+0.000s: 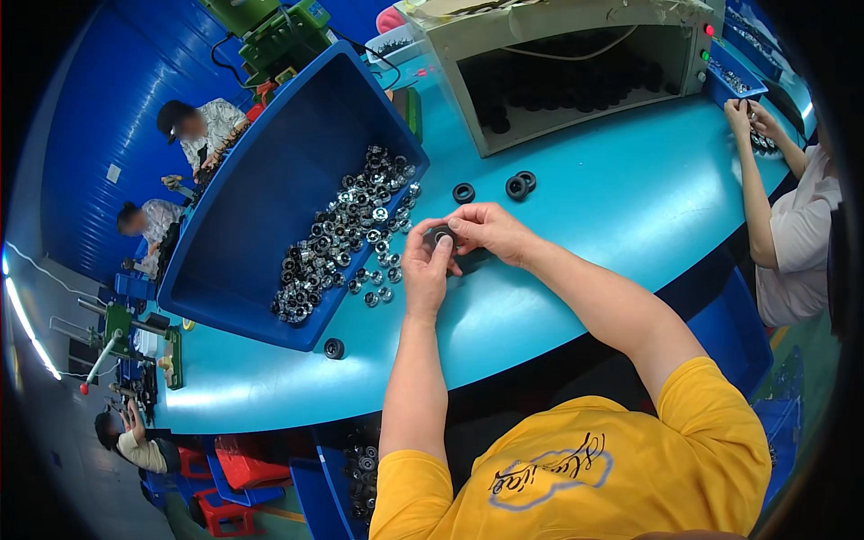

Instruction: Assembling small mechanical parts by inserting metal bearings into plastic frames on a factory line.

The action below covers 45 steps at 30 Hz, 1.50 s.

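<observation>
Between my two hands, above the turquoise table [576,211], is a small black toy tyre [441,236], with something lighter showing in its centre. My left hand [427,261] is closed on it, the thumb lying over its face. Fingers of my right hand [490,230] pinch its far right edge. Just beyond my hands lie loose black tyres [463,193], two of them leaning together. To the left, a heap of shiny silver wheel hubs [346,225] spills from a tilted blue bin [261,207] onto the table. A black wheel [334,348] sits by the bin's near corner.
A grey metal box [441,81] with dark tyres inside stands at the back. On the right, a co-worker's hands [749,115] work beside a blue tray [733,83]. Green presses [279,40] and other people are at the left. A crate of wheels [360,468] stands below the table edge.
</observation>
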Available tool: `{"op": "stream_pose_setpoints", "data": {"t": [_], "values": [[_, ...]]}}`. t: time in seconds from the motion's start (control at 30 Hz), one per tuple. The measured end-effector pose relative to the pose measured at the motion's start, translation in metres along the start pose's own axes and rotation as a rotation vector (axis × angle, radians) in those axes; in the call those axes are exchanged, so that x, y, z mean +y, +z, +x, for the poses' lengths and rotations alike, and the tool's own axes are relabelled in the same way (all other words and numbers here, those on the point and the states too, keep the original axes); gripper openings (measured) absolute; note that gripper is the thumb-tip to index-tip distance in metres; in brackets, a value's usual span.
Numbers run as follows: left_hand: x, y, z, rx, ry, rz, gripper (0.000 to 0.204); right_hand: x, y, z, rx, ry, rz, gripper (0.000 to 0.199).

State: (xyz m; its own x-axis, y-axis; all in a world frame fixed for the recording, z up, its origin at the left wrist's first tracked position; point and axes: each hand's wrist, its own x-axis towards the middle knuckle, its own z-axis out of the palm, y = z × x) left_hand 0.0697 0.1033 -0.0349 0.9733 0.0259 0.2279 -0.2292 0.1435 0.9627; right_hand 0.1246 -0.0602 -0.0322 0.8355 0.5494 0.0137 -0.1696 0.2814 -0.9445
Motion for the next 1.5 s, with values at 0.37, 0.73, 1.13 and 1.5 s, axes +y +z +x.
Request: {"op": "stream_pose_setpoints", "data": {"t": [0.37, 0.73, 1.13, 1.5], "values": [[0.009, 0.005, -0.001, -0.073, 0.025, 0.010, 0.049, -0.006, 0.002, -0.001, 0.054, -0.107, 0.034, 0.027], [0.014, 0.006, -0.003, -0.025, 0.053, 0.293, 0.043, -0.007, 0.003, -0.002, 0.068, -0.060, -0.014, 0.027], [-0.003, -0.011, 0.001, 0.044, -0.183, -0.144, 0.061, -0.006, 0.004, -0.005, 0.040, -0.293, -0.354, 0.028], [0.029, -0.015, -0.006, 0.230, 0.064, 0.310, 0.031, -0.001, 0.006, 0.003, 0.182, -0.455, -0.605, 0.024]]}}
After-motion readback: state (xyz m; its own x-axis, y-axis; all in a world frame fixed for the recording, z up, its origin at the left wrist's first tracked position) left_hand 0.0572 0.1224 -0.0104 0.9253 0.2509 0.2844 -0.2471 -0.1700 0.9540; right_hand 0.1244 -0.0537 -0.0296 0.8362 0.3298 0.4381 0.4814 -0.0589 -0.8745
